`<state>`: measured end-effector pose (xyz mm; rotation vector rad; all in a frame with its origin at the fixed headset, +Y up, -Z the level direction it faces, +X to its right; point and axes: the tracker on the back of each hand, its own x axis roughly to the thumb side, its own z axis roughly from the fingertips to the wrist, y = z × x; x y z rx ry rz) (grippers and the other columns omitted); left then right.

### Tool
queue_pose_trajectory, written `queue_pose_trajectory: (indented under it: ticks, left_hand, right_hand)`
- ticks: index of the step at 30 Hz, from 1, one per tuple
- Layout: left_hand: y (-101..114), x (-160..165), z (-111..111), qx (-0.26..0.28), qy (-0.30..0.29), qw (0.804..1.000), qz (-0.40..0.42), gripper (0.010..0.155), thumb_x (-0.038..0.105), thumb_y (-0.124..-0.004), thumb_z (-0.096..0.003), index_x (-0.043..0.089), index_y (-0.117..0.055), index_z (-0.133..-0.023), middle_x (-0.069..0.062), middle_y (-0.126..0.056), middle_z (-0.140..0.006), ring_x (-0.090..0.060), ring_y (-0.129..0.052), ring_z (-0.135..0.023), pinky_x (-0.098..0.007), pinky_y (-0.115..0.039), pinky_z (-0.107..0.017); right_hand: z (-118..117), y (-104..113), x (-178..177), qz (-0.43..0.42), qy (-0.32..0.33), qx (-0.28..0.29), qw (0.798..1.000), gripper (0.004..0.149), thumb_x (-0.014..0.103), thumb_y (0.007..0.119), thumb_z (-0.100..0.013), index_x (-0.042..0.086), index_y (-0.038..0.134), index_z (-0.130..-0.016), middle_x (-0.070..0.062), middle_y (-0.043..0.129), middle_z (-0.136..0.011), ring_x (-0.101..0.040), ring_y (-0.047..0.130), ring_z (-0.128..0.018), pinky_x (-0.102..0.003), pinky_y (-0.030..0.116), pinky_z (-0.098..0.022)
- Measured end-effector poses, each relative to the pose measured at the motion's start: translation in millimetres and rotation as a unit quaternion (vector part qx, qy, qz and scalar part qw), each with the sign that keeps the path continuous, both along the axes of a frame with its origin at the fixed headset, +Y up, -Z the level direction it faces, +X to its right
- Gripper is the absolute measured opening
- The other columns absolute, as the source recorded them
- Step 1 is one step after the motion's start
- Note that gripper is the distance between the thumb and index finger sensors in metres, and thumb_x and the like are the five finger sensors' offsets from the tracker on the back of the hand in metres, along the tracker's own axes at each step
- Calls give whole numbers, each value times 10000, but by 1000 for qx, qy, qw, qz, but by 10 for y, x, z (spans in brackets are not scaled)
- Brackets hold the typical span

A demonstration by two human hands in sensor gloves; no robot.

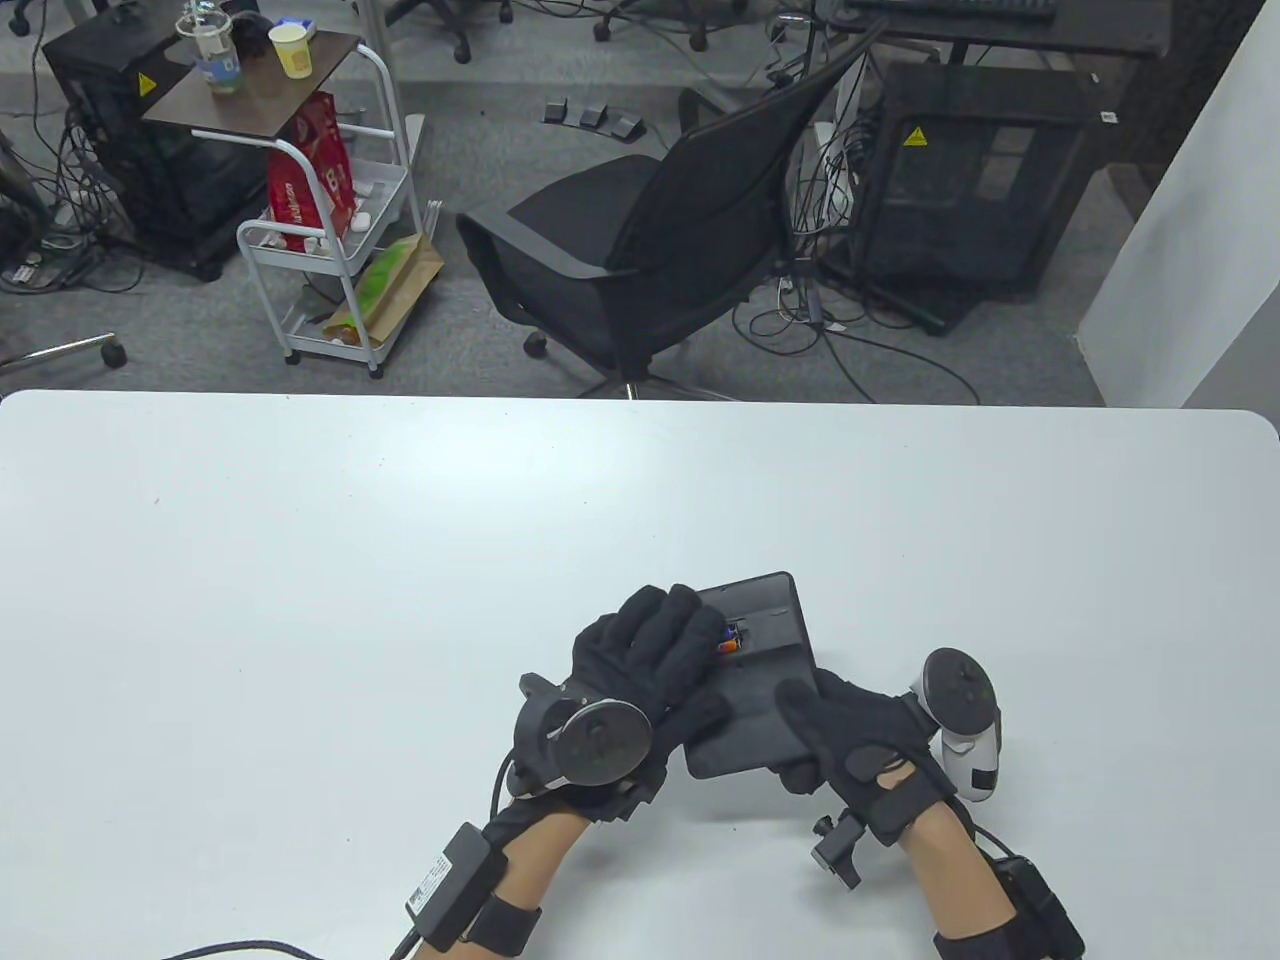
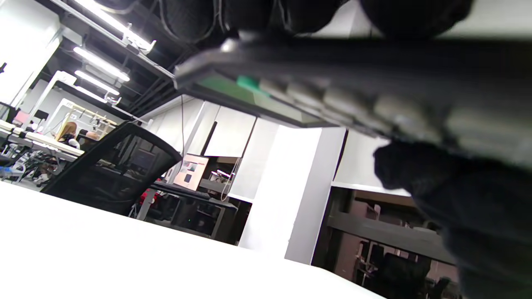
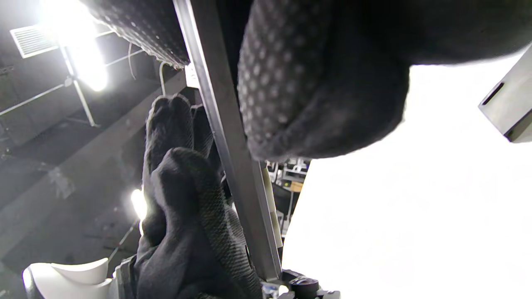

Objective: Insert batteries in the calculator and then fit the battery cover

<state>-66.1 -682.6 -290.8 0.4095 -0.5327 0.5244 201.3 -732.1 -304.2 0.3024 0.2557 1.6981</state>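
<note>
Desk [image 1: 300,560]: a white desk with rounded far corners; it carries both hands and the calculator near the middle of its near edge.
Office chair [image 1: 660,250]: black, on the floor behind the far edge of the desk, turned sideways.
Trolley [image 1: 330,230]: white, on the floor past the far left part of the desk, with a red bag in it and cups on its brown top.
Calculator [image 1: 760,680]: dark, back side up, held between both hands just above the desk close to the near edge, a little right of the middle. In the left wrist view its key side faces down and the front end is lifted off the desk; the keys there are blurred.
Battery compartment [image 1: 738,640]: open, in the far half of the calculator's back, without a cover on it.
Batteries [image 1: 730,642]: small, with orange and blue colours, they lie in the compartment, just beside the left fingertips.
Left hand [image 1: 640,680]: it grips the left edge of the calculator, fingers laid over the back toward the compartment, thumb at the underside.
Right hand [image 1: 850,740]: it grips the near right corner of the calculator, thumb on the back, the other fingers under it.
Battery cover: I cannot find it in any view.
</note>
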Motion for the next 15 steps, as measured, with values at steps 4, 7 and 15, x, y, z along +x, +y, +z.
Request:
queue_pose_trajectory:
  ticks: [4,7,15]
  left_hand:
    - [-34,-64,-35,-26,6,1000,15,757,628,-698,-381,323,-512,-1048,-14,-538,-1140,-352,-580,-1052,-600,-539,-708]
    - [-67,-87,-52,-34,12,999,12,766,630,-700,-380,309,-510,-1049,-29,-532,-1140,-356,-581,-1049,-600,-540,-706]
    - [-159,-52,-75,-54,14,998,-10,773,631,-706,-382,292,-511,-1048,-41,-534,-1134,-364,-583,-1042,-599,-540,-703]
  right_hand:
    - [-44,-22,93,-7,-18,-7,1000,525,406,740,-500,-37,769,-781,-203,968,-445,-284,1018,-169,-408,855,-135]
    - [-72,-41,165,-19,-29,-17,999,524,405,741,-499,-37,769,-780,-204,967,-446,-285,1018,-169,-409,854,-134]
    - [-157,-140,385,-29,-70,-50,996,526,404,738,-501,-41,764,-780,-205,965,-447,-286,1017,-170,-410,854,-135]
